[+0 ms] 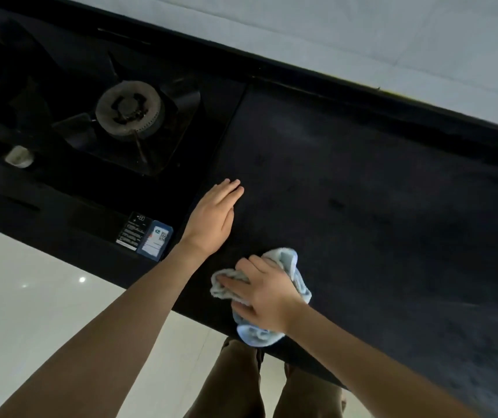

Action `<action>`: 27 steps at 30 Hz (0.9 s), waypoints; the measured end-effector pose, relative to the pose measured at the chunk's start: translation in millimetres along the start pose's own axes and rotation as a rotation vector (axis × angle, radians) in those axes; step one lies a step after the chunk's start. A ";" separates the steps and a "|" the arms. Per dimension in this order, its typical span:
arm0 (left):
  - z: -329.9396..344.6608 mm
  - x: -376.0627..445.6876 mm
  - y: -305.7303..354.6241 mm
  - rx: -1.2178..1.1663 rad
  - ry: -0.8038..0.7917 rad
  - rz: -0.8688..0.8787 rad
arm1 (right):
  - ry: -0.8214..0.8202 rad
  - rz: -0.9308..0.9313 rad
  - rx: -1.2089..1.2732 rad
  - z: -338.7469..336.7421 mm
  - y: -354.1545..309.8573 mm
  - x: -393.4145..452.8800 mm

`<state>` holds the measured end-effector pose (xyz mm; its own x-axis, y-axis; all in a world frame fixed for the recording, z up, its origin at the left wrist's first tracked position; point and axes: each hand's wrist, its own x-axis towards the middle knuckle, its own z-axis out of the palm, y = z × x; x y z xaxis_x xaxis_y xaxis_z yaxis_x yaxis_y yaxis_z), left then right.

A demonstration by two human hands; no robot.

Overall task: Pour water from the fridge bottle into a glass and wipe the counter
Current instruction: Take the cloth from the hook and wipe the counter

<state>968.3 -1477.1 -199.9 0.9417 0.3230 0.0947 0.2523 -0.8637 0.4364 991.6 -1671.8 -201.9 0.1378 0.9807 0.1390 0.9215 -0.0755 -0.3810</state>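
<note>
With the right hand curling its fingers over the bunched blue cloth at the dark worktop's lower-centre edge and the left hand flat and empty, a stroke toward the bottom of the frame could drag the cloth off onto the floor.

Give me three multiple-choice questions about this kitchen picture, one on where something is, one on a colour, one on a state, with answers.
1. Where does the cloth lie?
A. On the burner
B. Near the counter's front edge
C. On the floor

2. What colour is the cloth?
A. Light blue
B. Red
C. Yellow

3. How is the left hand?
A. Clenched in a fist
B. Gripping a bottle
C. Flat, fingers straight, on the counter

Answers: 1 B, it lies under the right hand by the edge. 2 A, its folds show pale blue. 3 C, the fingers lie straight.
</note>
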 end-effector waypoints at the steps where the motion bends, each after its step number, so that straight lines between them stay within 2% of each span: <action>1: 0.5 2.6 -0.7 0.005 -0.002 0.008 | -0.007 -0.058 0.015 0.8 5.1 -3.2; 4: 2.8 15.5 -3.6 0.001 -0.007 0.030 | 0.034 -0.067 0.037 -6.5 41.0 8.5; 10: 9.5 56.2 -0.8 -0.004 -0.015 0.016 | 0.230 0.508 -0.149 -55.2 152.8 80.0; 17: 19.2 62.0 -7.4 -0.061 -0.028 -0.007 | 0.296 0.816 -0.204 -75.5 228.9 153.6; 20: 18.2 64.3 -8.2 -0.078 -0.038 -0.014 | 0.245 0.797 -0.238 -76.5 239.5 181.8; 25: 14.5 65.8 -7.3 -0.088 -0.044 -0.034 | 0.112 0.536 -0.228 -66.6 211.1 176.4; 27: 13.8 65.4 -6.4 -0.084 -0.044 -0.038 | 0.109 0.443 -0.194 -63.7 199.2 162.1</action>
<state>1031.3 -1455.8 -208.8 0.9412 0.3357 0.0380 0.2700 -0.8152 0.5124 1220.6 -1539.4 -196.9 0.5591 0.8229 0.1010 0.8149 -0.5230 -0.2497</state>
